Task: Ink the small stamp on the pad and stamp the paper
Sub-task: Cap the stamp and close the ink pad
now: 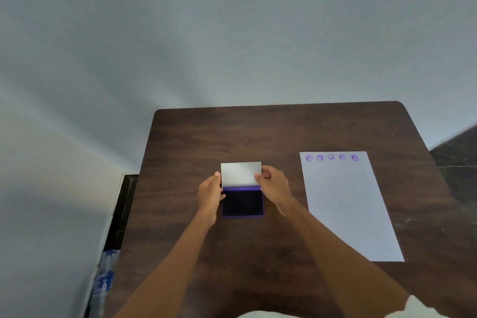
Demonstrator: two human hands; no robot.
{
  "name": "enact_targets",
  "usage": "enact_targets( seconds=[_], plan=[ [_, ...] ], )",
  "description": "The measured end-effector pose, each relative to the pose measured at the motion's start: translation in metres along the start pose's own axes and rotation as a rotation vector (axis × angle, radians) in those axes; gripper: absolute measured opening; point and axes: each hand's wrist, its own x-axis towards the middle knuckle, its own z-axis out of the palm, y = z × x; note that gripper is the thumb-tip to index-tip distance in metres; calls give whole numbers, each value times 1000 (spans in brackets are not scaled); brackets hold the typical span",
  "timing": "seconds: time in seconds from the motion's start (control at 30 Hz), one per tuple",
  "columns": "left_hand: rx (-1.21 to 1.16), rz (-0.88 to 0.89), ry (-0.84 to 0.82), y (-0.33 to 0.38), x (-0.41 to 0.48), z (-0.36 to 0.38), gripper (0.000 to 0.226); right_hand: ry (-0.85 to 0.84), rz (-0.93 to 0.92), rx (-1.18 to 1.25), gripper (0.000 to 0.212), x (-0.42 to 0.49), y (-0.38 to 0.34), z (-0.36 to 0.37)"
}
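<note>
A purple ink pad (pixel 242 202) lies in the middle of the dark wooden table (pixel 258 131), its dark ink surface exposed. Its grey lid (pixel 241 173) stands raised at the far side. My left hand (pixel 210 196) grips the pad's left edge, fingertips up at the lid's left side. My right hand (pixel 275 186) pinches the lid's right edge. A small dark reddish thing (pixel 267 176) shows between my right fingers; I cannot tell whether it is the small stamp. A white paper (pixel 346 209) lies to the right, with several purple round stamp marks (pixel 331 157) along its far edge.
The table's far edge meets a plain grey wall. Off the table's left side, near the floor, sits something blue and white (pixel 104 281). A dark tiled floor (pixel 456 162) shows at the right. White cloth (pixel 423 310) appears at the bottom edge.
</note>
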Motion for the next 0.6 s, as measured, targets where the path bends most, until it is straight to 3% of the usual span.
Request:
enact_targets(
  seconds=[0.13,0.23,0.33,0.4,0.5,0.6],
  plan=[
    [-12,82,8,-12,-18,-12,46,129,-151,-115,28,-22,5,-5],
    [52,213,24,-27,-32,-20,42,85,-305,-223,23,-46,24,-9],
    [412,502,77,-46,-38,-26,37,50,-429,-396,30,-63,49,-8],
    [715,636,4,-55,-39,-26,47,26,-440,-546,39,-68,60,-2],
    [1170,753,-130,-64,-35,-20,64,-74,-445,-758,68,-68,68,12],
    [1362,760,-200,-67,-32,-13,66,-103,-449,-845,79,-66,72,24]
  ],
)
